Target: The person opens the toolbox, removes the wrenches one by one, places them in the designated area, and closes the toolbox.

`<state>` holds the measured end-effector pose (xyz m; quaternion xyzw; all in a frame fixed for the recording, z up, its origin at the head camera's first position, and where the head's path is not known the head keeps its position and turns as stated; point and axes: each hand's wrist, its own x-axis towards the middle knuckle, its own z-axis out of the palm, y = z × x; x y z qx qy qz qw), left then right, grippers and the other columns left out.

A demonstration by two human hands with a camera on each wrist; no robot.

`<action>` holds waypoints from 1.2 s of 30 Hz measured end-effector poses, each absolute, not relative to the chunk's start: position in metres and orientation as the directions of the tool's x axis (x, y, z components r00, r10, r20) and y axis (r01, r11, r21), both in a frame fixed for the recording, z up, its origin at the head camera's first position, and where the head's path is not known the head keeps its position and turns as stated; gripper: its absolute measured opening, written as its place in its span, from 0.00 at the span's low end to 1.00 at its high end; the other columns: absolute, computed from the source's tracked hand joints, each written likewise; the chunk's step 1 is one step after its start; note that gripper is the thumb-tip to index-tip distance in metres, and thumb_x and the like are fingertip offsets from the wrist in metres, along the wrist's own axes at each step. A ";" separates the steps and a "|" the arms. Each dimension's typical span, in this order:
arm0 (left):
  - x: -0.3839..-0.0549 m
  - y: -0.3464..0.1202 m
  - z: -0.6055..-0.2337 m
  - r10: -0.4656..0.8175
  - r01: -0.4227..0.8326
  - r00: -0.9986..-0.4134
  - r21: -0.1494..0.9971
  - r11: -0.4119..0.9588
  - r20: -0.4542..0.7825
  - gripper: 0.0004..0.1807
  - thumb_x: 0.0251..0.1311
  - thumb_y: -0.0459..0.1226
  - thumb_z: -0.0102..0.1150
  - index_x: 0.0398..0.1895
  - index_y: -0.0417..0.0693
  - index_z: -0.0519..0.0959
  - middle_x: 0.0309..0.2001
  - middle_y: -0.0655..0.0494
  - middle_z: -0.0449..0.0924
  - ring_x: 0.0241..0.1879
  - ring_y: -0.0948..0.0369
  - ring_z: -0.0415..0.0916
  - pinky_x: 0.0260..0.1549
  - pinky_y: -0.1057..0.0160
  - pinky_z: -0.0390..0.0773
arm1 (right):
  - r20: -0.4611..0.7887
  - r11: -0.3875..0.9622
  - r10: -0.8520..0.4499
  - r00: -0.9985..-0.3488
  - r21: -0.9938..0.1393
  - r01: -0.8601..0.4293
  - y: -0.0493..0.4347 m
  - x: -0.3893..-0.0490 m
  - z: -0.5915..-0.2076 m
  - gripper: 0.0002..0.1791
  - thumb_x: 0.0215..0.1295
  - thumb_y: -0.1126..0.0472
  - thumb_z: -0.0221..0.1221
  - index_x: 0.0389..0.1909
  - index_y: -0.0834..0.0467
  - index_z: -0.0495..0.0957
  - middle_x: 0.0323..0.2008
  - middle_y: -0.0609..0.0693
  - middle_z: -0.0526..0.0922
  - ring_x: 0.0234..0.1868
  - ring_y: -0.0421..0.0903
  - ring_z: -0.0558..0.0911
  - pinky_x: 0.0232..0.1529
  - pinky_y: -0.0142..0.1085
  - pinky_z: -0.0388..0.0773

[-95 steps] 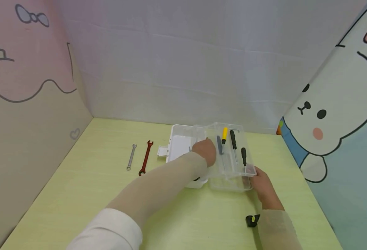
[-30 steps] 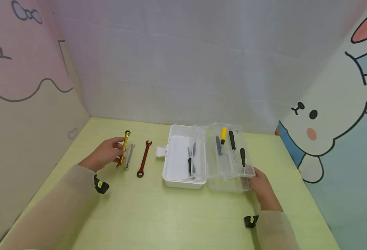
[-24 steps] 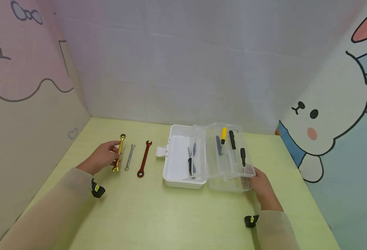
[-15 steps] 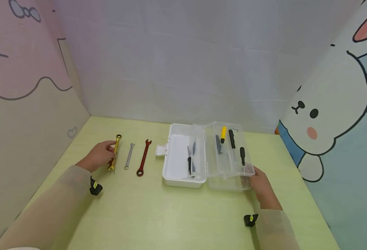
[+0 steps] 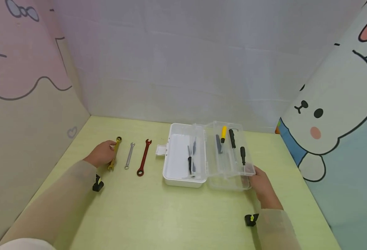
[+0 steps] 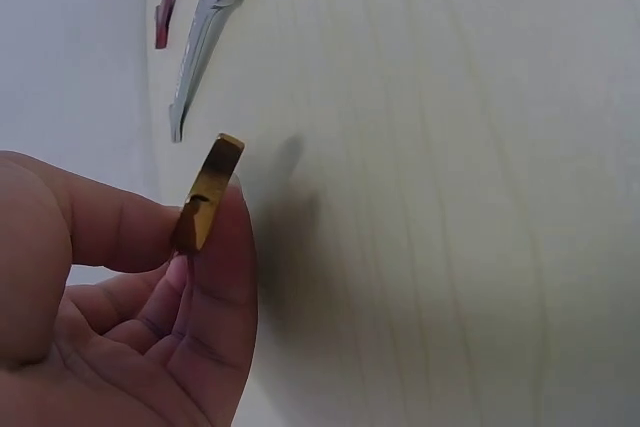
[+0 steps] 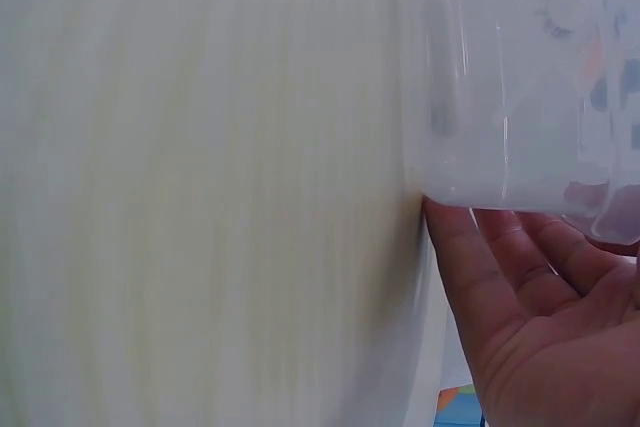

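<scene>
At the left of the table, the left hand pinches a gold wrench standing aslant in the head view, its ring end away from the person. From above, the fingertips are largely hidden behind the knuckles; the left wrist view shows the thumb and forefinger closed on the wrench, seen end-on, with a shadow on the wood beside it. Whether the wrench touches the table I cannot tell. Just to its right lies a silver wrench, then a red wrench, cut off by the frame in the wrist view.

Next comes an open white box, its latch toward the wrenches, with a black-handled tool inside. Right of it, a clear tray holds a yellow-handled screwdriver and two black-handled ones; only the head view shows these plainly. The right hand grips the tray's near right corner, and the right wrist view reveals its fingers reaching under the plastic edge.
</scene>
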<state>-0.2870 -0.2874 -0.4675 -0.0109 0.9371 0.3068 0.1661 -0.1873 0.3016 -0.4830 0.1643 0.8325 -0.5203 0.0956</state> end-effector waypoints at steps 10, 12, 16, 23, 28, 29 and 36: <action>-0.299 -0.279 -0.473 0.031 -0.138 -0.940 0.465 0.874 -0.339 0.34 0.64 0.31 0.50 0.72 0.24 0.58 0.55 0.28 0.73 0.38 0.46 0.77 0.31 0.55 0.79 | -0.329 0.401 0.167 -0.930 -0.839 0.368 0.299 -0.188 -0.481 0.34 0.82 0.48 0.48 0.78 0.65 0.58 0.77 0.67 0.58 0.75 0.66 0.58 0.72 0.65 0.54; -0.300 -0.277 -0.472 0.027 -0.121 -0.945 0.428 0.895 -0.325 0.30 0.63 0.30 0.51 0.67 0.23 0.62 0.48 0.31 0.76 0.33 0.48 0.77 0.26 0.56 0.78 | -0.328 0.399 0.165 -0.930 -0.840 0.367 0.299 -0.188 -0.480 0.34 0.82 0.48 0.48 0.78 0.65 0.58 0.76 0.68 0.58 0.74 0.65 0.59 0.72 0.64 0.54; -0.300 -0.273 -0.468 0.023 -0.090 -0.954 0.359 0.929 -0.299 0.20 0.63 0.31 0.53 0.54 0.26 0.67 0.36 0.38 0.76 0.27 0.49 0.75 0.21 0.57 0.75 | -0.326 0.398 0.166 -0.930 -0.841 0.366 0.298 -0.188 -0.480 0.33 0.82 0.50 0.48 0.78 0.65 0.58 0.76 0.67 0.58 0.73 0.65 0.60 0.72 0.64 0.55; -0.294 -0.268 -0.459 0.003 -0.090 -0.956 0.304 0.949 -0.293 0.17 0.64 0.31 0.52 0.51 0.25 0.69 0.31 0.41 0.77 0.25 0.50 0.75 0.21 0.56 0.74 | -0.319 0.412 0.167 -0.933 -0.837 0.360 0.300 -0.188 -0.481 0.33 0.82 0.50 0.49 0.78 0.66 0.58 0.76 0.68 0.58 0.72 0.65 0.61 0.72 0.64 0.56; -0.292 -0.270 -0.459 0.002 -0.105 -0.947 0.316 0.943 -0.321 0.12 0.64 0.29 0.50 0.46 0.27 0.70 0.27 0.43 0.77 0.20 0.53 0.76 0.19 0.58 0.74 | -0.318 0.417 0.163 -0.934 -0.836 0.357 0.301 -0.188 -0.480 0.33 0.83 0.51 0.47 0.78 0.66 0.57 0.76 0.69 0.59 0.71 0.64 0.62 0.72 0.64 0.57; -0.292 -0.270 -0.460 0.002 -0.108 -0.945 0.318 0.942 -0.326 0.11 0.64 0.29 0.50 0.45 0.28 0.70 0.26 0.44 0.77 0.20 0.53 0.76 0.18 0.58 0.74 | -0.320 0.416 0.164 -0.933 -0.835 0.359 0.301 -0.188 -0.480 0.33 0.83 0.51 0.47 0.78 0.66 0.57 0.76 0.69 0.58 0.71 0.64 0.62 0.72 0.64 0.56; -0.293 -0.272 -0.460 0.011 -0.107 -0.944 0.334 0.937 -0.331 0.10 0.65 0.29 0.50 0.45 0.29 0.70 0.26 0.44 0.77 0.19 0.54 0.76 0.18 0.59 0.74 | -0.315 0.418 0.172 -0.934 -0.835 0.358 0.298 -0.187 -0.479 0.32 0.83 0.53 0.47 0.78 0.67 0.56 0.76 0.69 0.58 0.74 0.66 0.60 0.72 0.64 0.55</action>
